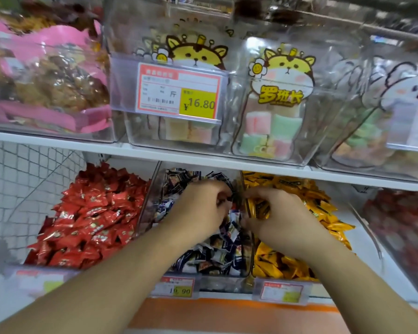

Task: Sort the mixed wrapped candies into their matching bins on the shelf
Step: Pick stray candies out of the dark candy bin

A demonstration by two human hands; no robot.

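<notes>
Three clear bins sit side by side on the lower shelf. The left bin holds red wrapped candies (89,218), the middle bin (223,284) dark blue and white wrapped candies (217,251), the right one yellow wrapped candies (297,263). My left hand (198,208) hovers over the middle bin with fingers curled; what it holds is hidden. My right hand (279,218) is at the divider between the middle and yellow bins and grips several yellow wrapped candies (257,208).
The upper shelf (58,141) carries clear bins of pastel marshmallow bags (270,131), a pink-bagged snack (46,75) and a price tag (179,92). A wire mesh panel (22,189) stands at the left. Another bin of red candies (405,227) sits at the far right.
</notes>
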